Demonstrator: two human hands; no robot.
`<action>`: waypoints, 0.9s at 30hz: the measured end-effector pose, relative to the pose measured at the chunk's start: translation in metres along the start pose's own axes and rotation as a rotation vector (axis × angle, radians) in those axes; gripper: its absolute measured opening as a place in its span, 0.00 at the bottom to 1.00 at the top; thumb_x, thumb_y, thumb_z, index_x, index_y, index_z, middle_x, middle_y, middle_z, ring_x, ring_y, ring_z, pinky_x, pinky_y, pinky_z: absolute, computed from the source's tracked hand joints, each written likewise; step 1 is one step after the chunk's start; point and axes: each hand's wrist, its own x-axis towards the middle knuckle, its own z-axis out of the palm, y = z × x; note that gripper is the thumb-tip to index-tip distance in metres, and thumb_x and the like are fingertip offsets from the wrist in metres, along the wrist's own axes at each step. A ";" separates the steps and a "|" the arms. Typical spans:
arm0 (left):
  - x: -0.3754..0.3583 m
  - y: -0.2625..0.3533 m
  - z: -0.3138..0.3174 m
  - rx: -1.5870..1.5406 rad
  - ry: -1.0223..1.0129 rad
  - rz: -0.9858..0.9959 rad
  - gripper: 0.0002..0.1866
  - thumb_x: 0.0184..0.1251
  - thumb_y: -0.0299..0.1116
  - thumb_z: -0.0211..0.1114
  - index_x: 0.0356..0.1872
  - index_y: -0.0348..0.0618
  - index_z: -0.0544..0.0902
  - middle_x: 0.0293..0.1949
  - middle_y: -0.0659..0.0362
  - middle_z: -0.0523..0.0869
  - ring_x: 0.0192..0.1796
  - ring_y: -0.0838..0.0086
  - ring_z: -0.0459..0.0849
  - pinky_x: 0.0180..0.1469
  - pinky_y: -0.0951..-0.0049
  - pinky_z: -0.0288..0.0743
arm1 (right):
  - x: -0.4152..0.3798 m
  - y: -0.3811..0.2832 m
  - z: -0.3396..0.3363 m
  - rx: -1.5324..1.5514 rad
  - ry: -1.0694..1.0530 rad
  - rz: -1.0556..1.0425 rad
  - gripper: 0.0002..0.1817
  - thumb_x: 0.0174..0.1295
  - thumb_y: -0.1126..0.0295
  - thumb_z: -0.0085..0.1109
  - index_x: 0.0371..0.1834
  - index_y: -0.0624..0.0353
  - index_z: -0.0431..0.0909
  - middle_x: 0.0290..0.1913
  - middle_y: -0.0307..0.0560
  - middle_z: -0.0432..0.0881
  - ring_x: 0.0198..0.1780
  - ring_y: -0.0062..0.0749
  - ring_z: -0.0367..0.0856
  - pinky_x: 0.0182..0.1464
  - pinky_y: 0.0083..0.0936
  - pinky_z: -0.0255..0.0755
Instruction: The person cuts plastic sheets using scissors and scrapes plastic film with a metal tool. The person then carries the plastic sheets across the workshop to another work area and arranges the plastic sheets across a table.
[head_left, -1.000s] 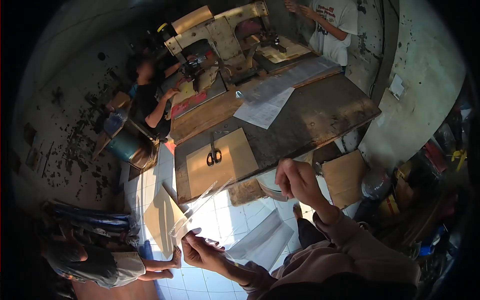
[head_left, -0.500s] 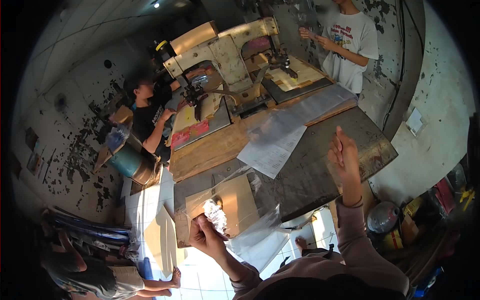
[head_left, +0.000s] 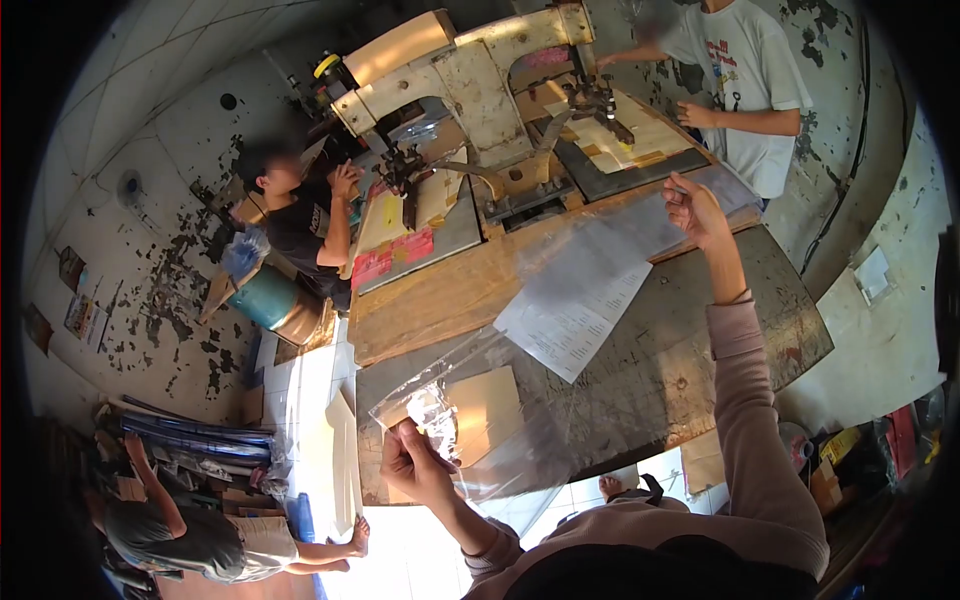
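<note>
My left hand (head_left: 420, 468) is closed in a pinch on the corner of a clear plastic sheet (head_left: 540, 440). The sheet catches bright glare near the fingers and spreads to the right over the table's near edge. Beneath it a piece of brown cardboard (head_left: 487, 408) shows through. My right hand (head_left: 697, 212) is raised above the table's right part, its fingers curled together; whatever they hold, if anything, I cannot make out. Below and left of it lies a printed paper (head_left: 575, 322), partly under a stack of clear plastic sheets (head_left: 620, 232).
A two-armed press machine (head_left: 470, 95) stands at the back of the worn table (head_left: 690, 350). A person in black (head_left: 300, 225) sits left, one in white (head_left: 745, 90) stands right, and another (head_left: 190, 530) is lower left. Rolls (head_left: 190, 440) lie left.
My right hand has moved up and farther over the table. The plastic sheet is spread wider from my left hand. The person in white has lowered one hand and reached out with the other.
</note>
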 end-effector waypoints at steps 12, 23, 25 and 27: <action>0.014 -0.012 0.001 0.032 0.083 0.014 0.17 0.65 0.34 0.55 0.17 0.37 0.70 0.09 0.65 0.65 0.06 0.87 0.61 0.05 0.83 0.50 | 0.112 -0.022 -0.025 0.024 0.064 0.023 0.10 0.58 0.70 0.51 0.42 0.59 0.71 0.36 0.43 0.73 0.31 0.21 0.73 0.29 0.13 0.67; 0.011 -0.013 -0.007 0.014 0.099 0.007 0.15 0.65 0.33 0.55 0.18 0.37 0.71 0.08 0.66 0.64 0.06 0.88 0.59 0.05 0.84 0.48 | 0.117 -0.021 -0.018 -0.007 0.102 -0.005 0.09 0.56 0.70 0.55 0.39 0.59 0.71 0.35 0.42 0.74 0.31 0.21 0.73 0.28 0.13 0.67; 0.010 -0.011 -0.010 -0.002 0.108 0.002 0.15 0.65 0.33 0.55 0.19 0.37 0.71 0.09 0.67 0.64 0.06 0.88 0.58 0.05 0.84 0.48 | 0.116 -0.018 -0.019 -0.024 0.104 -0.004 0.09 0.56 0.69 0.56 0.39 0.59 0.72 0.34 0.41 0.74 0.31 0.20 0.72 0.29 0.13 0.67; 0.010 -0.013 -0.012 -0.007 0.118 0.008 0.15 0.65 0.32 0.55 0.19 0.37 0.71 0.09 0.67 0.64 0.06 0.88 0.59 0.05 0.84 0.48 | 0.118 -0.015 -0.021 -0.059 0.089 0.004 0.09 0.56 0.69 0.56 0.39 0.58 0.72 0.34 0.39 0.75 0.31 0.20 0.72 0.29 0.14 0.67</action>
